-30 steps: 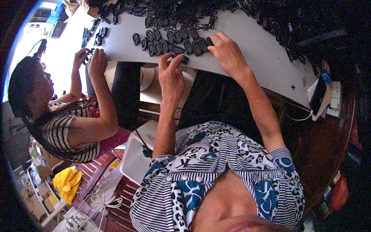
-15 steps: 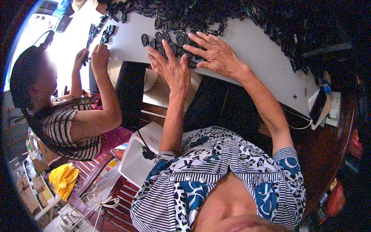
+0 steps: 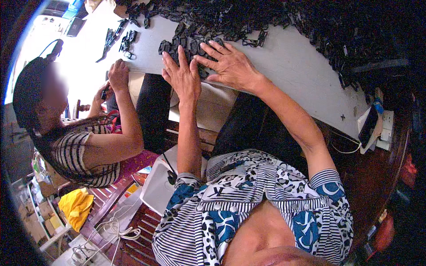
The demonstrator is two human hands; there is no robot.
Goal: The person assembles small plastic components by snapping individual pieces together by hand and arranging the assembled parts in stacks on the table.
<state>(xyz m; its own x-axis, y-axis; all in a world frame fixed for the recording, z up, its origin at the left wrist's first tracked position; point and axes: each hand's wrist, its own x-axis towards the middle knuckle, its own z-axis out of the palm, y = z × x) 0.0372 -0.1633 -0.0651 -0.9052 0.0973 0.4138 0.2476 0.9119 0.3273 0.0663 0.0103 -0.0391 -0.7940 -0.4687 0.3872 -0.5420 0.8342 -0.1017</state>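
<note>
A cluster of small black plastic parts lies near the front edge of the light grey table. My left hand rests against the near side of this cluster, its fingers stretched out and apart. Beside it, my right hand lies palm down, fingers spread over the cluster's right side. Neither hand grips a part; some parts are hidden beneath the fingers. A much larger heap of similar black parts covers the back of the table.
A co-worker sits at my left, holding a small dark thing. More black parts lie on the table ahead of them. A white bin stands below by my left arm. Right, a dark-screened device leans by a white power strip.
Both my hands have slid left along the table, and the cluster of black parts has shifted left with them. The co-worker's hands have come down toward the table's edge.
</note>
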